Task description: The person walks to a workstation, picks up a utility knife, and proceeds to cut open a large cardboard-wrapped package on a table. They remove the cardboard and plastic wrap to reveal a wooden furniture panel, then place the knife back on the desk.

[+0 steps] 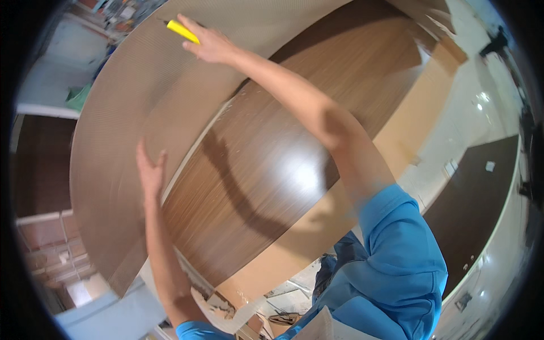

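The ribbed tan sheet (pixel 130 113) is lying over the dark wood-grain panel (pixel 294 147), covering its left part. The right hand (pixel 211 44) is gripping a yellow knife (pixel 182 31) at the sheet's far edge; the left hand (pixel 150 173) is pressing flat, fingers spread (near the sheet's inner edge). The blade could be veering if the sheet slides, scoring the glossy panel.

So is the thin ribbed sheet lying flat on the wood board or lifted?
Flat: the ribbed sheet lies spread on the wood-grain board, left hand pressing it.
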